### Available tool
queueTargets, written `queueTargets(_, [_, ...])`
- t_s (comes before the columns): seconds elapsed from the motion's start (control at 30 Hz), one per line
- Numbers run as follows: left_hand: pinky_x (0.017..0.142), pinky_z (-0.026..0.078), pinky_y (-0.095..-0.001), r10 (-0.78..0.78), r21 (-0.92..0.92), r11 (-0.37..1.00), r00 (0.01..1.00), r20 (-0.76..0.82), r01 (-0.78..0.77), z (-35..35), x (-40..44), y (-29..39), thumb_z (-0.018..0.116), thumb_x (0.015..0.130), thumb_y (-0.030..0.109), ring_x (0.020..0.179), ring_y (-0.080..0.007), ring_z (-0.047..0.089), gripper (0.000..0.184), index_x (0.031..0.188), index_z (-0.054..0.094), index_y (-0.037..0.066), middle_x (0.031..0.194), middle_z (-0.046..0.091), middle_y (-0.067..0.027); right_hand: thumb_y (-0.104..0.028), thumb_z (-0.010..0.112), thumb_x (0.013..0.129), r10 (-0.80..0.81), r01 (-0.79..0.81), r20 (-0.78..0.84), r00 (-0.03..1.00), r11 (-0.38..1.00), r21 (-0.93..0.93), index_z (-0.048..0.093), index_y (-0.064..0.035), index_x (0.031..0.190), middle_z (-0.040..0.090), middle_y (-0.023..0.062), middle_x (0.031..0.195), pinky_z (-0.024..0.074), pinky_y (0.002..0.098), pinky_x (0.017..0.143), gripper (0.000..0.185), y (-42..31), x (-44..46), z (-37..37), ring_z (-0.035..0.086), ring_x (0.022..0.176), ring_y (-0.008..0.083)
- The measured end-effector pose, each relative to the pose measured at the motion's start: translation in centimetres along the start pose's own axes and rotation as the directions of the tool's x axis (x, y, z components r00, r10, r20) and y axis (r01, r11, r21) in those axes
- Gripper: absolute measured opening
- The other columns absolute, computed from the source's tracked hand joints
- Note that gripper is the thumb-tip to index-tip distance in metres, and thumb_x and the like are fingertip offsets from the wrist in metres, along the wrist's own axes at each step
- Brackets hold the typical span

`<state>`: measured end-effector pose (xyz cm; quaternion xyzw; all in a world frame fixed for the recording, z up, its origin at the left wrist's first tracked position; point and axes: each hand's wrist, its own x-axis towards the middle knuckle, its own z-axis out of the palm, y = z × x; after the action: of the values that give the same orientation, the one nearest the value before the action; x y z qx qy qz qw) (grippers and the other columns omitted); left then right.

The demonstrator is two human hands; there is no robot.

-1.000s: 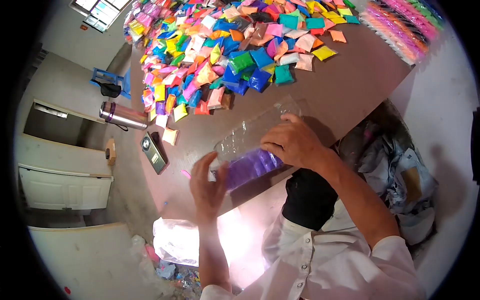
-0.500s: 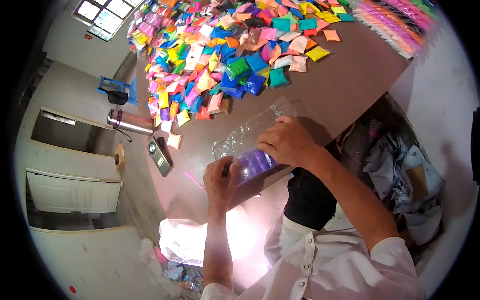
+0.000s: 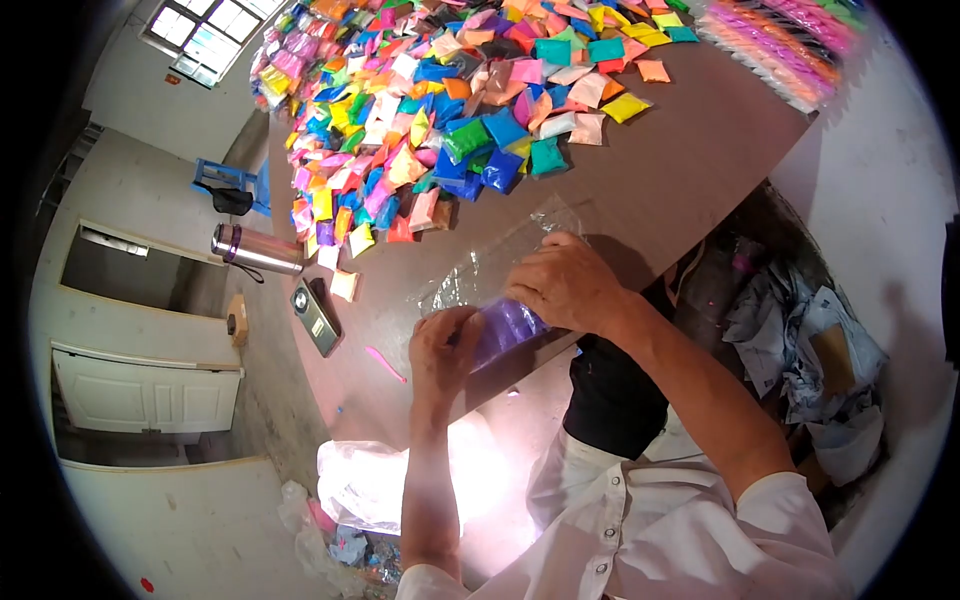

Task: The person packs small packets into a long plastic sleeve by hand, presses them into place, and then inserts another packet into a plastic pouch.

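Observation:
At the near table edge lies a clear plastic bag (image 3: 455,285) with purple contents (image 3: 505,335) along its near side. My left hand (image 3: 440,345) grips the bag's left end, its fingers curled. On the right, my right hand (image 3: 562,285) is closed over the other end of the bag, knuckles up. The fingertips of both hands are partly hidden. A thin pink strip (image 3: 386,365) lies on the table just left of my left hand.
A large pile of colourful small packets (image 3: 430,130) covers the table's far side. A steel flask (image 3: 258,248) and a phone (image 3: 316,317) are at the left edge. Long pink and orange bundles (image 3: 770,50) sit far right. Crumpled bags (image 3: 810,350) fill a space beside the table.
Both hands keep their hold on the bag and have shifted very slightly. The purple contents look flatter and smoother between them. The whole view has moved a little.

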<state>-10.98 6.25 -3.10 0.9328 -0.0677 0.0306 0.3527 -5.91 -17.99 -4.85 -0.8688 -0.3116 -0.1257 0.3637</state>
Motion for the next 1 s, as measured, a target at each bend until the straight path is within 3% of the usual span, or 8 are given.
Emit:
queueTargets(0.07, [0.091,0.052,-0.0419,0.249,0.124,0.966,0.949,-0.195,-0.228,0.5,0.4,1.3,0.076,0.093,0.013,0.087,-0.0301,0.072,0.011,0.1,0.079,0.005,0.088,0.076,-0.0125,-0.027,0.064,0.099,0.004,-0.004,-0.001,1.0,1.0,0.003,0.075,-0.0124,0.087,0.076,0.0084,0.088,0.0464,0.0443,0.098,0.022,0.2,0.0,0.1,0.071,0.091,0.0279])
queueTargets(0.17, [0.082,0.055,-0.0403,0.307,0.123,0.949,0.937,-0.164,-0.29,1.0,0.9,1.9,0.076,0.093,0.011,0.081,-0.0307,0.073,0.008,0.095,0.079,0.004,0.083,0.076,-0.0135,-0.027,0.064,0.099,0.003,-0.003,0.01,1.0,1.0,-0.007,0.074,-0.0125,0.087,0.076,0.0087,0.088,0.0464,0.0439,0.098,0.022,0.2,0.0,0.3,0.071,0.091,0.0295])
queueTargets(0.3, [0.074,0.056,-0.0381,0.116,-0.071,0.99,0.992,-0.048,-0.119,0.8,1.1,1.6,0.075,0.094,0.01,0.076,-0.0296,0.073,0.009,0.097,0.079,0.002,0.084,0.075,-0.0145,-0.027,0.064,0.099,0.007,-0.007,-0.011,1.0,1.0,-0.003,0.074,-0.0117,0.086,0.075,0.0097,0.087,0.0475,0.0456,0.096,0.022,0.2,0.1,0.3,0.07,0.09,0.0321])
queueTargets(0.37, [0.066,0.054,-0.0305,0.04,-0.106,0.994,0.999,0.017,-0.038,0.5,1.2,1.4,0.075,0.1,0.019,0.07,-0.0132,0.067,0.019,0.101,0.08,0.001,0.077,0.073,-0.0093,-0.026,0.064,0.099,0.011,-0.011,-0.015,1.0,1.0,-0.008,0.074,-0.0114,0.086,0.075,0.01,0.087,0.048,0.0465,0.095,0.022,0.2,0.2,0.2,0.07,0.09,0.0327])
queueTargets(0.47, [0.064,0.052,-0.0299,0.031,-0.1,0.995,0.999,0.023,-0.028,0.4,1.2,1.2,0.076,0.1,0.02,0.069,-0.0108,0.065,0.02,0.1,0.079,0.0,0.075,0.072,-0.0078,-0.024,0.064,0.098,0.021,-0.021,0.004,1.0,1.0,-0.011,0.074,-0.0111,0.086,0.074,0.0106,0.087,0.049,0.0475,0.093,0.02,0.2,0.2,0.2,0.07,0.09,0.0327])
queueTargets(0.57, [0.063,0.051,-0.0291,0.029,-0.115,0.993,1.0,0.002,-0.029,0.6,1.1,1.4,0.076,0.1,0.02,0.069,-0.0106,0.064,0.02,0.1,0.079,0.0,0.075,0.072,-0.008,-0.021,0.065,0.096,0.02,-0.02,-0.01,1.0,0.999,-0.033,0.073,-0.0104,0.086,0.074,0.0098,0.087,0.0494,0.0474,0.093,0.017,0.5,0.1,0.2,0.07,0.09,0.0321])
queueTargets(0.73, [0.063,0.053,-0.0327,0.024,-0.146,0.989,1.0,0.002,-0.023,0.7,1.0,1.5,0.076,0.097,0.015,0.066,-0.0177,0.068,0.015,0.098,0.079,0.001,0.075,0.072,-0.0115,-0.019,0.071,0.095,-0.039,0.01,-0.276,0.96,0.995,-0.104,0.077,-0.0101,0.098,0.076,0.0068,0.094,0.0507,0.0439,0.095,0.011,1.5,-0.5,-1.1,0.071,0.093,0.0281])
queueTargets(1.0, [0.06,0.051,-0.0321,-0.017,-0.139,0.99,1.0,0.025,0.02,0.9,1.0,1.1,0.077,0.098,0.019,0.062,-0.0169,0.065,0.019,0.096,0.078,0.0,0.073,0.07,-0.0113,-0.021,0.07,0.095,0.048,-0.057,-0.214,0.976,0.998,-0.038,0.077,-0.0106,0.092,0.076,0.0074,0.089,0.0508,0.0438,0.092,0.013,2.5,-1.3,-1.6,0.073,0.089,0.0276])
